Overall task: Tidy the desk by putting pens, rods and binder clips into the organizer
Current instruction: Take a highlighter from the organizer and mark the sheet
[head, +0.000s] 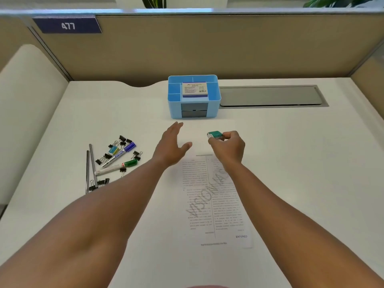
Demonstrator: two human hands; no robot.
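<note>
The blue organizer (194, 96) stands at the far middle of the white desk (291, 163), its open top split into compartments; the central one holds a white labelled block (195, 89), possibly a notepad, though the print is too small to read. Two grey drawers fill its front face. Right of the organizer a grey hatch (270, 96) lies flush in the desk. In front of the organizer a printed sheet (209, 200) runs toward the near edge, and both hands hover over its far end. The left hand (171, 145) is spread flat with straight fingers, holding nothing. The right hand (227, 145) pinches a small green-and-white object (215, 135) at its fingertips. Well left of the organizer and nearer lies the clutter: black binder clips (122, 140), a blue-capped pen (120, 154), a green-capped pen (116, 167) and two metal rods (92, 167). Bare desk separates this pile from the organizer. A beige partition (207, 48) rises behind the organizer
</note>
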